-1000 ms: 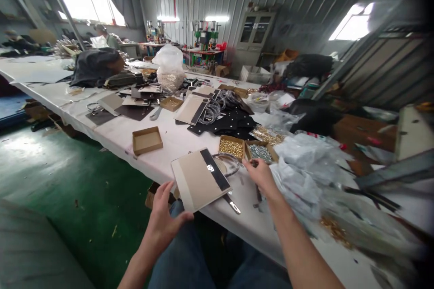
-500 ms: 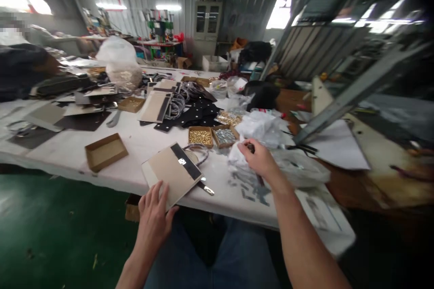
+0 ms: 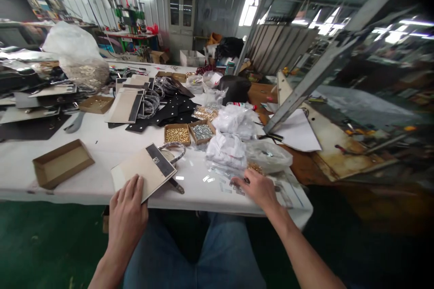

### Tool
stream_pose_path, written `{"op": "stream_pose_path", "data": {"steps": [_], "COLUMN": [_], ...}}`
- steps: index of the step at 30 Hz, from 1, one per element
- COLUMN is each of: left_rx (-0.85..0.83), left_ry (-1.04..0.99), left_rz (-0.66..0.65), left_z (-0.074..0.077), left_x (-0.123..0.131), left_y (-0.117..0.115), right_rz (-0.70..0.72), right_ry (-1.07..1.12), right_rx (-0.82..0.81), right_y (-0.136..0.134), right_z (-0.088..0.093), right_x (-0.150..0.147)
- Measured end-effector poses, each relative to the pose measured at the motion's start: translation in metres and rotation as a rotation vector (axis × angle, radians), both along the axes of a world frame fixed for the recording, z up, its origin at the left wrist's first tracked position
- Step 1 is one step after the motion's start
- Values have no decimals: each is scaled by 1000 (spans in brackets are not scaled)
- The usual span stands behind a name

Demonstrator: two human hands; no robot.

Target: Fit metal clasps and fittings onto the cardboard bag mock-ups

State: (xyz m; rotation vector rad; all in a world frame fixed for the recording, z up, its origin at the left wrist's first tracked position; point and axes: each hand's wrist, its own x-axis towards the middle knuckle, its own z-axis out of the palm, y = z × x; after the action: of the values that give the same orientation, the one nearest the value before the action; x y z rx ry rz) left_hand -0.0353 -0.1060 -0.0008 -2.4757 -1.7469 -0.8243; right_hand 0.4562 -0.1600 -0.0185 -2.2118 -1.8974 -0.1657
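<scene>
My left hand (image 3: 128,205) grips the near edge of a beige panel (image 3: 140,169), fingers on top and thumb out of sight. Along its far right side the panel has a dark strip (image 3: 160,161) with a small metal fitting on it. A braided handle loop (image 3: 176,152) and a dark strap with a metal end (image 3: 176,185) stick out beyond the panel. My right hand (image 3: 257,188) is closed low over the table's right part, at some small grey metal plates (image 3: 236,187). A small dark thing shows between its fingers, too hidden to name. Several shiny plates (image 3: 208,179) lie between the hands.
Boxes of gold pieces (image 3: 177,134) and silver pieces (image 3: 202,131) stand beyond the panel. White plastic bags (image 3: 226,151) lie right of them. A cardboard box (image 3: 63,162) sits at left. Stacked panels (image 3: 125,104) lie farther back. A metal post (image 3: 305,83) slants up at right.
The view has swung right. My right hand has come down and nearer, from beside the white bag to the small metal plates. My left hand stays on the panel.
</scene>
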Motion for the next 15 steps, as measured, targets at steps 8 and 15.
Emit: {"op": "stream_pose_path", "data": {"steps": [8, 15], "left_rx": [52, 4], "left_ry": [-151, -604], "left_rz": [141, 365], "left_z": [27, 80], "left_x": [-26, -46], "left_y": [16, 21], "right_rz": [-10, 196], "right_ry": [-21, 232], "right_rx": [68, 263], "right_y": [7, 6], "right_z": [2, 18], "right_x": [-14, -8]}}
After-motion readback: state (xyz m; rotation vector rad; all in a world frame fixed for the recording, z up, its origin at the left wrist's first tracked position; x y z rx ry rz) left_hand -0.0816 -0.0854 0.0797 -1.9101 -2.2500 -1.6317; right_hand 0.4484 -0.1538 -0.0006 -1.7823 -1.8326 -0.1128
